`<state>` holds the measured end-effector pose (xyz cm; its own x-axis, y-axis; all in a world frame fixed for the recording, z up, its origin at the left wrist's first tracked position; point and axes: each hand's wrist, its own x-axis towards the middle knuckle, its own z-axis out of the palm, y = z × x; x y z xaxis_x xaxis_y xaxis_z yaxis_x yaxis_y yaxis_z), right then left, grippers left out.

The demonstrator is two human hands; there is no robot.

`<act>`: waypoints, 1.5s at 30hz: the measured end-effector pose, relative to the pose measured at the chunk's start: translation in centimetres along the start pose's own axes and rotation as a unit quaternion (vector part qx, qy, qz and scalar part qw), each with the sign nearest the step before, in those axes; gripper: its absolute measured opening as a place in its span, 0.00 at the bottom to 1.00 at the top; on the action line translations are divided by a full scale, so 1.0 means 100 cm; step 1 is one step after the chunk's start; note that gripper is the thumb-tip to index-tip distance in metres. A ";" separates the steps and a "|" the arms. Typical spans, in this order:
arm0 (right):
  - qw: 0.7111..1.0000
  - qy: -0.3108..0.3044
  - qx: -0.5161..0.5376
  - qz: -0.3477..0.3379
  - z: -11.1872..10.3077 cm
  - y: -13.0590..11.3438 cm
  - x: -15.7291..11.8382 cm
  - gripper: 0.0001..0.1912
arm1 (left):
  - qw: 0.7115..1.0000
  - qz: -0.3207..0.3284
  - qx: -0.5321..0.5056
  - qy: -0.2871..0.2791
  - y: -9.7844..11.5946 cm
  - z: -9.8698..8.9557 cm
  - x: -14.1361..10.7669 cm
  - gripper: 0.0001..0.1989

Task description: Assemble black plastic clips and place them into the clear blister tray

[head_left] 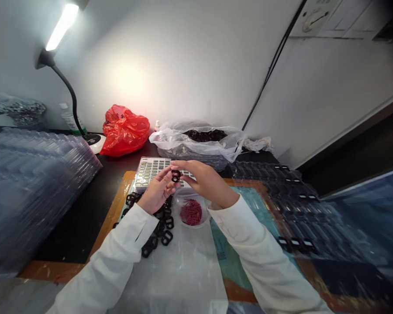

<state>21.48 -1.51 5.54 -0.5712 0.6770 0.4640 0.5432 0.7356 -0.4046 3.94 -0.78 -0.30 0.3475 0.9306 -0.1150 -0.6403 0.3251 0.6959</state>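
Between my two hands is a small black plastic frame-like part (pixel 176 175), held up over the work mat. My left hand (pixel 157 191) pinches it from the left with thumb and fingers. From the right, my right hand (pixel 201 181) has its fingers curled around the part's edge. Behind the hands lies a white tray (pixel 140 179) with rows of small rectangular pieces, partly covered by them. Below the hands, a clear round tub (pixel 178 213) holds a heap of thin dark-red pieces (pixel 191 212). More loose black parts (pixel 167 237) are scattered beside my left forearm.
Stacked clear plastic trays (pixel 52 174) stand at left. At right, another clear tray stack (pixel 301 209) carries a few black parts. A red bag (pixel 126 131), a white plastic bag (pixel 170 138) with dark parts, and a desk lamp (pixel 72 96) stand along the wall.
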 end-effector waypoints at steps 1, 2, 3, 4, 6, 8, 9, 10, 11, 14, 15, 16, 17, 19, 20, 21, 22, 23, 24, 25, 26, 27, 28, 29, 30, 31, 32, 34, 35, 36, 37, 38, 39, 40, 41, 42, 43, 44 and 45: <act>1.000 -0.007 0.005 -0.006 0.000 0.001 0.000 0.25 | 1.000 0.009 -0.001 0.006 0.000 0.000 0.000 0.18; 1.000 -0.010 0.008 -0.010 0.000 0.003 0.000 0.27 | 1.000 0.022 -0.003 0.011 0.000 0.000 0.001 0.19; 1.000 -0.005 0.004 -0.010 0.000 0.005 0.001 0.27 | 0.999 0.035 -0.007 0.016 0.001 0.000 0.002 0.18; 1.000 0.004 -0.011 -0.002 0.000 0.007 0.001 0.27 | 0.999 0.049 -0.011 0.021 0.001 0.000 0.003 0.18; 0.997 0.011 -0.070 0.040 0.001 0.014 0.000 0.21 | 0.996 0.068 -0.027 0.041 0.003 0.000 0.004 0.14; 0.983 -0.023 -0.154 0.099 0.002 0.021 0.000 0.12 | 0.994 0.075 -0.047 0.067 0.006 0.000 0.006 0.11; 0.972 -0.048 -0.195 0.124 0.004 0.024 -0.001 0.10 | 0.993 0.075 -0.056 0.077 0.006 0.000 0.006 0.10; 0.960 -0.070 -0.229 0.145 0.005 0.026 -0.001 0.10 | 0.992 0.075 -0.061 0.083 0.007 0.000 0.006 0.09; 0.950 -0.086 -0.255 0.160 0.007 0.029 -0.002 0.10 | 0.991 0.076 -0.065 0.084 0.007 0.000 0.006 0.09; 0.938 -0.101 -0.281 0.175 0.012 0.033 -0.002 0.08 | 0.991 0.080 -0.070 0.076 0.007 0.000 0.006 0.09; 0.938 -0.102 -0.280 0.175 0.014 0.034 -0.002 0.07 | 0.991 0.083 -0.071 0.074 0.006 0.000 0.006 0.09; 0.939 -0.101 -0.279 0.174 0.015 0.034 -0.002 0.07 | 0.991 0.086 -0.071 0.072 0.006 -0.001 0.006 0.10; 0.940 -0.097 -0.278 0.174 0.017 0.035 -0.002 0.06 | 0.991 0.089 -0.070 0.070 0.006 -0.001 0.005 0.10; 0.941 -0.088 -0.278 0.173 0.019 0.036 -0.002 0.06 | 0.991 0.093 -0.066 0.066 0.006 0.000 0.005 0.10; 0.941 -0.082 -0.278 0.173 0.020 0.036 -0.002 0.05 | 0.992 0.094 -0.063 0.063 0.006 0.000 0.004 0.11; 0.942 -0.076 -0.278 0.174 0.021 0.036 -0.002 0.05 | 0.992 0.094 -0.061 0.061 0.006 -0.001 0.004 0.11; 0.942 -0.069 -0.278 0.175 0.023 0.037 -0.003 0.04 | 0.992 0.093 -0.058 0.059 0.005 -0.001 0.004 0.12; 0.942 -0.062 -0.277 0.177 0.024 0.037 -0.003 0.03 | 0.993 0.092 -0.056 0.058 0.005 -0.001 0.004 0.12; 0.943 -0.056 -0.276 0.178 0.026 0.037 -0.003 0.03 | 0.993 0.090 -0.054 0.057 0.004 -0.001 0.004 0.13; 0.943 -0.050 -0.275 0.179 0.027 0.038 -0.003 0.03 | 0.993 0.087 -0.052 0.057 0.004 -0.001 0.004 0.13; 0.944 -0.044 -0.273 0.179 0.029 0.039 -0.003 0.03 | 0.994 0.083 -0.050 0.056 0.003 -0.001 0.004 0.13; 0.945 -0.039 -0.271 0.178 0.031 0.039 -0.004 0.03 | 0.994 0.079 -0.048 0.055 0.003 0.000 0.004 0.13; 0.946 -0.035 -0.269 0.178 0.032 0.040 -0.004 0.03 | 0.995 0.075 -0.047 0.053 0.002 0.000 0.003 0.13; 0.947 -0.030 -0.265 0.177 0.032 0.041 -0.004 0.03 | 0.995 0.072 -0.046 0.052 0.002 0.001 0.003 0.12; 0.948 -0.025 -0.262 0.177 0.031 0.040 -0.003 0.03 | 0.995 0.068 -0.046 0.051 0.002 0.002 0.002 0.12; 0.948 -0.020 -0.261 0.178 0.030 0.039 -0.003 0.04 | 0.996 0.063 -0.046 0.051 0.002 0.003 0.002 0.12; 0.950 -0.012 -0.256 0.179 0.027 0.037 -0.002 0.04 | 0.996 0.058 -0.046 0.050 0.003 0.004 0.001 0.12; 0.961 0.020 -0.209 0.180 0.019 0.028 0.001 0.05 | 0.997 0.046 -0.047 0.045 0.003 0.005 -0.001 0.12; 0.969 0.043 -0.170 0.176 0.014 0.022 0.002 0.04 | 0.997 0.040 -0.047 0.039 0.003 0.005 -0.001 0.12; 0.976 0.069 -0.122 0.168 0.009 0.016 0.003 0.04 | 0.998 0.034 -0.046 0.031 0.003 0.005 -0.002 0.12; 0.980 0.091 -0.080 0.156 0.005 0.009 0.004 0.04 | 0.998 0.028 -0.044 0.023 0.003 0.005 -0.002 0.12; 0.983 0.106 -0.050 0.144 0.002 0.002 0.005 0.03 | 0.999 0.022 -0.043 0.014 0.002 0.005 -0.002 0.13; 0.984 0.112 -0.032 0.134 0.000 -0.004 0.006 0.03 | 0.999 0.017 -0.042 0.006 0.001 0.005 -0.003 0.14; 0.985 0.115 -0.025 0.128 -0.001 -0.008 0.006 0.03 | 0.999 0.012 -0.041 -0.002 0.000 0.005 -0.003 0.14; 0.985 0.114 -0.025 0.125 -0.001 -0.012 0.006 0.03 | 0.999 0.007 -0.039 -0.008 -0.001 0.005 -0.003 0.15; 0.985 0.112 -0.028 0.125 -0.001 -0.014 0.007 0.03 | 0.999 0.002 -0.038 -0.013 -0.002 0.005 -0.003 0.15; 0.985 0.110 -0.034 0.127 0.001 -0.016 0.007 0.03 | 0.999 -0.002 -0.037 -0.015 -0.003 0.006 -0.004 0.15; 0.985 0.108 -0.040 0.129 0.002 -0.017 0.007 0.03 | 0.999 -0.005 -0.036 -0.015 -0.003 0.006 -0.004 0.16; 0.985 0.106 -0.047 0.130 0.003 -0.017 0.007 0.03 | 0.999 -0.007 -0.036 -0.015 -0.004 0.006 -0.004 0.17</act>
<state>19.99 -2.27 6.29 -0.2700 0.8148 0.5130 0.7141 0.5268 -0.4610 4.48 -1.37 -0.12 0.3773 0.9204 -0.1025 -0.6816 0.3509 0.6420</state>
